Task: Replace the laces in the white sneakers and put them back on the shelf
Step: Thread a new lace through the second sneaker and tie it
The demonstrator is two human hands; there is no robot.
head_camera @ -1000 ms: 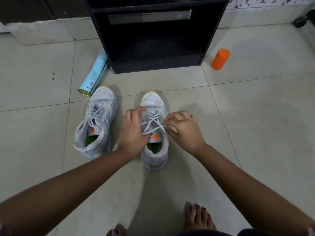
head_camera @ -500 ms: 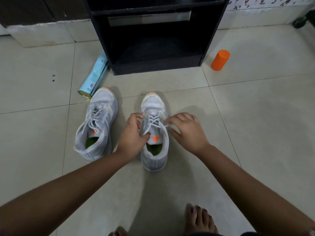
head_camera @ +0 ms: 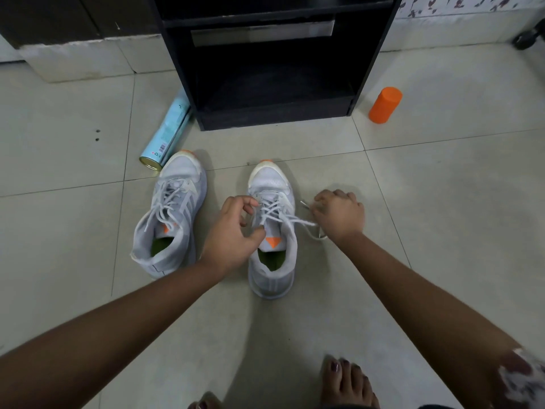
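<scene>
Two white sneakers stand side by side on the tiled floor (head_camera: 442, 202), in the middle of the frame, with toes toward the black shelf (head_camera: 277, 116) at the top. The left sneaker (head_camera: 169, 216) is laced and no hand touches it. On the right sneaker (head_camera: 272, 276), the left hand (head_camera: 233, 231) curls over the lacing with its thumb at the tongue (head_camera: 275, 231); whether it also pinches a strand, I cannot say surely. The right hand (head_camera: 339, 215), just right of this sneaker, is closed around the lace (head_camera: 298, 221), which is stretched from the eyelets to the fist. A blue can (head_camera: 168, 134) lies left of the shelf, its end near the left sneaker's toe. An orange cylinder (head_camera: 385, 105) stands to the right of the shelf. A bare foot (head_camera: 345, 382) shows at the bottom.
</scene>
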